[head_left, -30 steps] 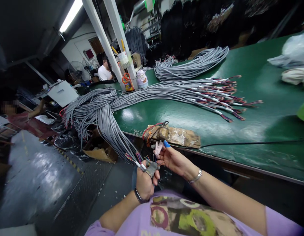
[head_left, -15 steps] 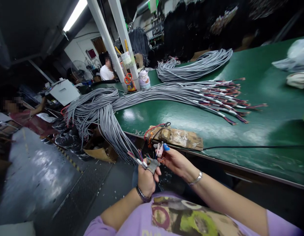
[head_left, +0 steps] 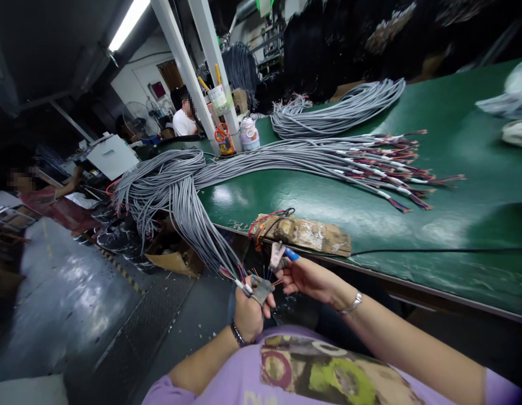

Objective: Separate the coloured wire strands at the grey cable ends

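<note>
My left hand [head_left: 249,313] is closed in a fist round the end of a grey cable [head_left: 243,285], its thumb in a grey cot, with thin coloured wires fanning out above it. My right hand [head_left: 308,277] is just to the right, thumb and taped forefinger with a blue tip pinching the coloured wire ends. The cable belongs to a thick bundle of grey cables [head_left: 189,197] that hangs off the edge of the green bench [head_left: 455,146]. A worn wooden block [head_left: 305,234] with red and black leads lies on the bench edge right above my hands.
A second coil of grey cables [head_left: 332,112] lies farther back on the bench. Stripped coloured cable ends [head_left: 396,169] spread at mid-bench. A white post [head_left: 214,73] with cups and scissors stands behind. Two people sit at the left. A cardboard box [head_left: 172,256] lies under the hanging cables.
My right hand has shifted slightly right and up along the wires. My left hand keeps its grip on the cable end.
</note>
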The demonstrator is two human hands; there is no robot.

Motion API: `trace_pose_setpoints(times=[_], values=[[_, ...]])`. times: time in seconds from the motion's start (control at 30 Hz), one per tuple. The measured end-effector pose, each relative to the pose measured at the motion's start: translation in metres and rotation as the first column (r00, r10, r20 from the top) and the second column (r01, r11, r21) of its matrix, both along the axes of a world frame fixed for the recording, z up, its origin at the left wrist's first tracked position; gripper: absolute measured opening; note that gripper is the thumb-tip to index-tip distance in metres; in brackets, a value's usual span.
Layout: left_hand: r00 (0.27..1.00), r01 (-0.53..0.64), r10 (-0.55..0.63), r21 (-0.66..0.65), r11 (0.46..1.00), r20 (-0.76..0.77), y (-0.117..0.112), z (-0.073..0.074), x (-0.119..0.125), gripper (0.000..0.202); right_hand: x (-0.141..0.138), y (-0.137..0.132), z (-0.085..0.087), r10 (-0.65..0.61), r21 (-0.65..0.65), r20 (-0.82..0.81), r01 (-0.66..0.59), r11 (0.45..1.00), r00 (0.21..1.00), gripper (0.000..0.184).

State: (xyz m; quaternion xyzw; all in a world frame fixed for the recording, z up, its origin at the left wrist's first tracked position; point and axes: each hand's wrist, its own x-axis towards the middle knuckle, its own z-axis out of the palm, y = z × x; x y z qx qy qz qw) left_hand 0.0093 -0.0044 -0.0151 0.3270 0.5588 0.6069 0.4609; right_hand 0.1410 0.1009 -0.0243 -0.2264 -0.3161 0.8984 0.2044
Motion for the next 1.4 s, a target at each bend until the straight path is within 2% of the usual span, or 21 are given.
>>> trace_pose_setpoints(times=[0.07, 0.13, 0.2, 0.27, 0.37, 0.43, 0.5, 0.63, 0.73, 0.83, 0.93, 1.0, 1.1, 1.17, 1.3, 1.4], values=[[0.999, 0.032, -0.032, -0.005, 0.999, -0.037, -0.004, -0.005, -0.002, 0.031, 0.005, 0.002, 0.003, 0.105, 0.124, 0.091, -0.115, 0.986, 0.990, 0.040], [0.996, 0.055, -0.055, -0.005, 0.998, -0.076, -0.006, -0.009, -0.004, 0.032, 0.007, 0.003, 0.008, 0.147, 0.235, 0.164, -0.183, 0.955, 0.975, 0.036], [0.989, 0.085, -0.086, -0.009, 0.996, -0.117, -0.006, -0.010, -0.004, 0.032, 0.006, 0.003, 0.012, 0.136, 0.310, 0.198, -0.194, 0.931, 0.971, 0.031], [0.974, 0.158, -0.163, -0.044, 0.986, -0.156, -0.006, -0.009, -0.004, 0.032, 0.003, 0.001, 0.015, 0.109, 0.369, 0.204, -0.180, 0.912, 0.973, 0.029], [0.917, 0.323, -0.350, -0.155, 0.933, -0.193, -0.004, -0.006, -0.003, 0.031, 0.000, -0.003, 0.015, 0.109, 0.443, 0.224, -0.201, 0.874, 0.969, 0.028], [0.888, 0.376, -0.416, -0.210, 0.902, -0.195, -0.002, -0.006, -0.004, 0.031, 0.000, -0.006, 0.013, 0.110, 0.465, 0.235, -0.211, 0.860, 0.966, 0.028], [0.908, 0.338, -0.376, -0.207, 0.918, -0.184, -0.001, -0.008, -0.004, 0.031, 0.002, -0.008, 0.010, 0.053, 0.454, 0.208, -0.145, 0.879, 0.977, 0.030], [0.988, 0.110, -0.121, -0.108, 0.988, -0.100, 0.003, -0.010, -0.004, 0.032, 0.010, -0.014, 0.004, -0.112, 0.340, 0.162, 0.051, 0.939, 0.980, 0.032], [0.999, 0.011, -0.014, -0.075, 0.997, -0.047, 0.006, -0.011, -0.003, 0.031, 0.009, -0.024, 0.002, -0.130, 0.300, 0.174, 0.074, 0.951, 0.976, 0.032], [0.999, 0.013, -0.015, -0.057, 0.998, -0.030, 0.008, -0.011, -0.001, 0.033, 0.001, -0.034, 0.002, -0.207, 0.407, 0.158, 0.127, 0.904, 0.965, 0.031], [0.995, 0.095, -0.097, -0.063, 0.993, -0.022, 0.006, -0.011, -0.002, 0.034, -0.008, -0.038, 0.004, -0.271, 0.486, 0.120, 0.181, 0.855, 0.955, 0.031], [0.980, 0.196, -0.199, -0.094, 0.976, -0.022, 0.003, -0.010, -0.006, 0.034, -0.011, -0.038, 0.007, -0.243, 0.496, 0.124, 0.152, 0.855, 0.962, 0.031], [0.953, 0.289, -0.299, -0.134, 0.948, -0.057, -0.002, -0.011, -0.011, 0.036, -0.016, -0.037, 0.013, -0.108, 0.480, 0.120, 0.037, 0.877, 0.987, 0.031], [0.959, 0.260, -0.271, -0.132, 0.957, -0.079, -0.004, -0.012, -0.012, 0.037, -0.018, -0.036, 0.014, -0.058, 0.476, 0.118, -0.005, 0.879, 0.991, 0.032], [0.996, 0.088, -0.090, -0.077, 0.993, -0.020, -0.004, -0.015, -0.009, 0.037, -0.023, -0.032, 0.008, -0.179, 0.498, 0.153, 0.081, 0.864, 0.972, 0.033], [0.999, 0.007, -0.005, -0.058, 0.998, 0.042, -0.002, -0.015, -0.007, 0.035, -0.025, -0.030, 0.002, -0.193, 0.484, 0.135, 0.105, 0.869, 0.972, 0.035]])
